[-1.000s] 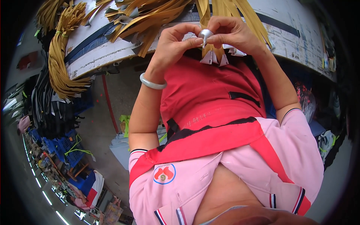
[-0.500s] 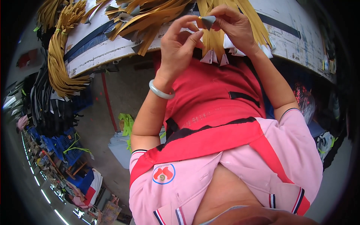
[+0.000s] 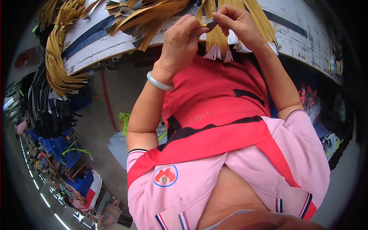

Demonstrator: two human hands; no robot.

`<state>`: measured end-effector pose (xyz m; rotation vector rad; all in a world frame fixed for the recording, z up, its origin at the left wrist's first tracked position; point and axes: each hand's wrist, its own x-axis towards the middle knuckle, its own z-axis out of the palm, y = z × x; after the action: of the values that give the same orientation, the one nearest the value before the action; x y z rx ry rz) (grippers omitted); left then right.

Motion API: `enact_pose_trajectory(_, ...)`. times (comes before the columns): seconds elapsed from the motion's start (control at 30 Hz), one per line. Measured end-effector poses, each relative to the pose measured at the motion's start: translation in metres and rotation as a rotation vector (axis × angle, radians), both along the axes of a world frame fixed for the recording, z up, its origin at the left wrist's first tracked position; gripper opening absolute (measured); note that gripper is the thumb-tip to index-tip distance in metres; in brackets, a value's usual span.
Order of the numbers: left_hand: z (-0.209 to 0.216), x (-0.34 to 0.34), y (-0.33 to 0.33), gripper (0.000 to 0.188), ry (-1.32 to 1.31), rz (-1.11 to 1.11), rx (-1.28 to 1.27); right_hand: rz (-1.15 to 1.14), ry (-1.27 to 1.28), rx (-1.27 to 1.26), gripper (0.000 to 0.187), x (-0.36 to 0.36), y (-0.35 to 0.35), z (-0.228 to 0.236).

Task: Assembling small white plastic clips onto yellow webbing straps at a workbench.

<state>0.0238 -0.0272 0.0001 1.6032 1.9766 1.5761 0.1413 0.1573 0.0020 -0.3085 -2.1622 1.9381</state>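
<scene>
In front of my red apron [image 3: 214, 88], both my hands are closed on one small grey pointed piece of material [image 3: 211, 24] with a yellow bit at its left end. My left hand [image 3: 179, 44], with a pale bangle on its wrist, pinches that yellow end. The right side of the piece sits between the thumb and fingers of my right hand [image 3: 241, 27]. Under my hands, long tan strips [image 3: 216, 40] hang over the table's near edge. Their lower tips are white and pointed [image 3: 213, 53]. Whether the grey piece is joined to a strip is hidden by my fingers.
A worn white table [image 3: 90, 51] with a dark band spans the top. Loose tan strips with grey ends [image 3: 153, 17] lie on its left part. A tied tan bundle [image 3: 55, 63] drapes off the left end, above hanging black strips [image 3: 44, 111]. A blue crate [image 3: 71, 151] stands lower left.
My left hand has gone from loosely spread fingers to a closed pinch on the yellow end. The grey piece has turned from pointing down to lying slanted between both hands.
</scene>
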Motion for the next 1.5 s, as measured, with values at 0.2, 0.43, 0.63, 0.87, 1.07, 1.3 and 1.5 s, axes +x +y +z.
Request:
enact_pose_trajectory(0.2,0.008,-0.082,-0.071,0.009,-0.685,0.591,0.566,-0.132,-0.076,0.08,0.024,0.028,0.025,-0.001)
enact_pose_trajectory(0.43,-0.051,-0.02,-0.066,0.013,-0.655,0.171,-0.146,0.353,-0.086,1.201,0.009,0.071,-0.03,-0.022)
enact_pose_trajectory(0.63,-0.066,0.025,-0.035,0.013,-0.598,-0.059,-0.216,0.535,0.029,1.913,0.019,0.066,-0.03,-0.046)
enact_pose_trajectory(0.87,-0.048,0.025,-0.042,0.012,-0.871,-0.21,-0.14,0.549,-0.065,0.844,0.008,0.044,-0.036,0.011)
enact_pose_trajectory(1.07,-0.026,0.021,-0.031,0.022,-0.918,-0.274,0.098,0.133,-0.116,-0.267,0.011,0.021,-0.04,0.007)
enact_pose_trajectory(1.3,-0.037,0.024,-0.034,0.019,-0.968,-0.235,0.179,0.111,-0.218,-0.145,0.01,0.016,-0.051,0.004)
enact_pose_trajectory(1.5,-0.03,0.03,-0.027,0.014,-1.07,-0.22,0.158,0.196,-0.179,-0.271,0.014,0.022,-0.037,-0.01)
